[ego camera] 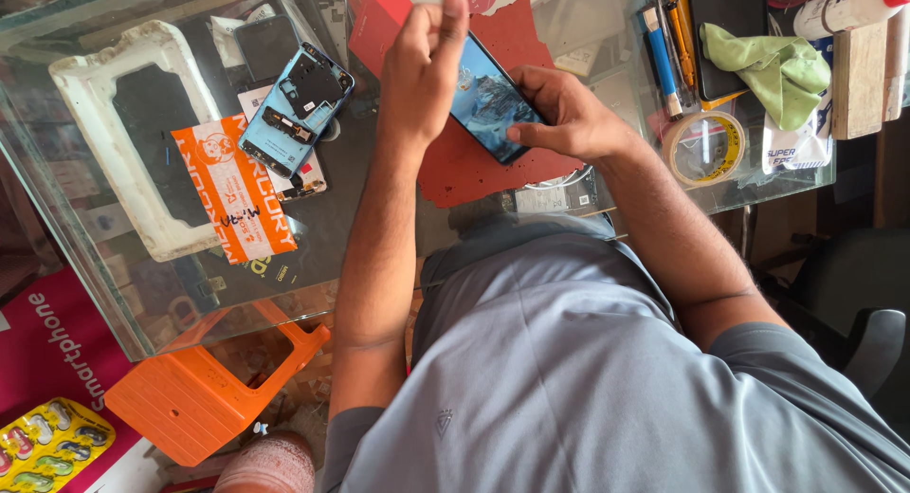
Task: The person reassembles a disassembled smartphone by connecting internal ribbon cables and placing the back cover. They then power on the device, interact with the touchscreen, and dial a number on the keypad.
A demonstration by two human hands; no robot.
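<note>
A smartphone point(488, 100) with a lit blue picture on its screen is held tilted above a red work mat point(474, 175) on a glass table point(85, 294). My right hand point(569, 118) grips the phone's lower right end, thumb along its near edge. My left hand point(422, 66) is closed over the phone's upper left end, with its fingertips bunched and raised; what lies under them is hidden.
An opened blue phone body point(294, 109) lies left of the mat, by an orange-and-white packet point(237, 194) and a white foam frame point(104, 85). A tape roll point(706, 150), green cloth point(777, 66), hand tools point(664, 47) and a wooden block point(858, 76) sit right. An orange stool point(209, 389) stands below.
</note>
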